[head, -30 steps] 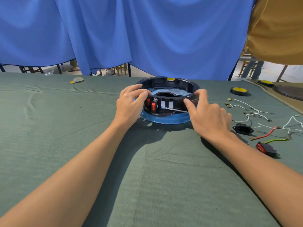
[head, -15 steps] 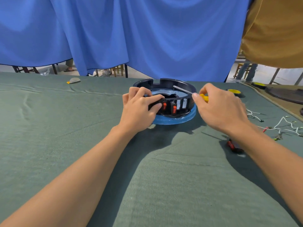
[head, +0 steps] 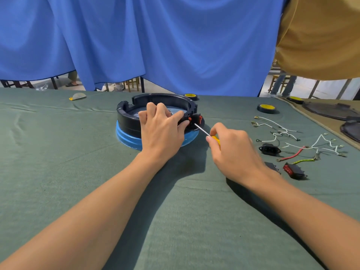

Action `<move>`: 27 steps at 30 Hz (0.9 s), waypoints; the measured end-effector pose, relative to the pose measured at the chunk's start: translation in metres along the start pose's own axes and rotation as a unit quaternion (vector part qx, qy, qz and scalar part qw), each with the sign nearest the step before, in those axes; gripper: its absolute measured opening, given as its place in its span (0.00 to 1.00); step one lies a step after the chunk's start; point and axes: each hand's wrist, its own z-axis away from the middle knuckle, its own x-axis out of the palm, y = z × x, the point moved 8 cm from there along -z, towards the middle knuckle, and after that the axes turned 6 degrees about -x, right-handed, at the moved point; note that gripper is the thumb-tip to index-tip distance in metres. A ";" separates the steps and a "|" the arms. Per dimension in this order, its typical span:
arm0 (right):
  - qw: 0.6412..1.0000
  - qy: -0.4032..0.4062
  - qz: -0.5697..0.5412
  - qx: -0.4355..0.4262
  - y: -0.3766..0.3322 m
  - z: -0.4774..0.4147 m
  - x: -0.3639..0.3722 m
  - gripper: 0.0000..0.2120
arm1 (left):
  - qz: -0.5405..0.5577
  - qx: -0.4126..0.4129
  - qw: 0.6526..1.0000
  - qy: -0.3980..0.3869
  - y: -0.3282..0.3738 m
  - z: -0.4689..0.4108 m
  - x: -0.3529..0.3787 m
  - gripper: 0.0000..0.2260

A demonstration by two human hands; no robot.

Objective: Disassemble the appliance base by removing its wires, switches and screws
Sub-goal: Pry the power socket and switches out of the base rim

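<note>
Screwdriver handle (head: pixel 215 140) mostly inside R hand (head: pixel 234 153)

A blue curtain (head: pixel 175 45) hangs behind the tabletop (head: pixel 58 162), which is covered with a wrinkled green cloth. Near the far left edge lies a small grey and yellow piece (head: pixel 77 96). Three black discs with yellow tops (head: pixel 266 108) lie on the far right side, near some dark round plates (head: pixel 331 111). An ochre cloth (head: pixel 321 36) hangs at the top right. Under the curtain, wooden chair legs (head: pixel 133 83) show.
</note>
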 end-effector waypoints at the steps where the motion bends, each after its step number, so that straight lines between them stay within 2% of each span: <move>1: 1.000 0.002 0.009 0.006 0.001 -0.001 0.003 0.08 | -0.002 0.004 1.000 0.004 0.000 0.001 -0.001 0.12; 8: 0.995 0.020 0.054 0.086 0.031 0.007 -0.006 0.07 | -0.010 0.021 1.000 0.019 0.003 0.002 -0.003 0.12; 12: 0.997 0.063 0.026 0.048 0.020 0.005 -0.018 0.08 | -0.017 0.022 0.999 0.021 0.005 0.003 -0.001 0.13; 15: 0.998 0.070 0.001 -0.003 -0.001 -0.001 -0.016 0.08 | -0.015 0.017 0.999 0.026 0.004 0.003 -0.001 0.12; 18: 0.997 0.080 -0.006 -0.014 -0.010 -0.009 -0.010 0.08 | -0.014 0.018 0.999 0.029 0.004 0.004 -0.001 0.12; 22: 0.996 0.074 0.002 0.045 -0.001 -0.018 -0.003 0.06 | -0.014 0.018 0.999 0.029 0.004 0.004 -0.002 0.12; 27: 0.988 0.007 0.048 0.148 0.036 -0.004 0.001 0.07 | -0.008 0.022 0.999 0.037 0.003 0.004 -0.002 0.11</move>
